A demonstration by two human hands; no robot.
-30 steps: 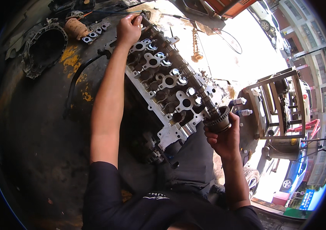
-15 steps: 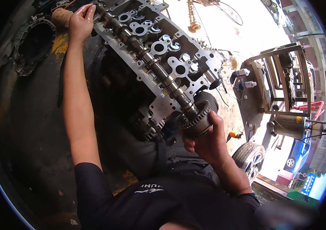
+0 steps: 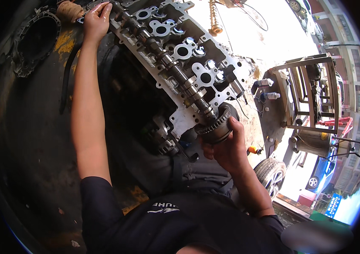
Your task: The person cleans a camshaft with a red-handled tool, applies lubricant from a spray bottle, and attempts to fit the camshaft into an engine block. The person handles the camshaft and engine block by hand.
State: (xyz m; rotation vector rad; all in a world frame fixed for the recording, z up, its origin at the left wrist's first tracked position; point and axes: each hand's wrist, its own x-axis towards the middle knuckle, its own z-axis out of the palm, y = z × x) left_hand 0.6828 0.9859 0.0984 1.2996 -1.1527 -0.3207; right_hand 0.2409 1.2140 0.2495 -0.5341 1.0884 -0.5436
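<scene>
A long steel camshaft (image 3: 169, 65) lies lengthwise along the near left side of a bare metal cylinder head (image 3: 199, 36). Whether it sits fully down in its bearing seats, I cannot tell. At the far left, my left hand (image 3: 97, 21) pinches the shaft's far end between thumb and fingers. My right hand (image 3: 228, 152) cups the round toothed gear (image 3: 216, 129) on the near end, thumb along its rim and fingers curled beneath. Several round openings show in the cylinder head beside the shaft.
A second camshaft (image 3: 213, 17) lies on the bright floor beyond. Two small bottles (image 3: 266, 89) stand right of the cylinder head, near a metal frame cart (image 3: 311, 93). A wheel (image 3: 271, 175) and an orange-handled tool (image 3: 254, 150) are at lower right. A ring-shaped housing (image 3: 38, 40) lies at left.
My right hand and the gear have moved slightly away from me, along the shaft toward its far end. The whole view has shifted a little. Both hands keep their hold.
</scene>
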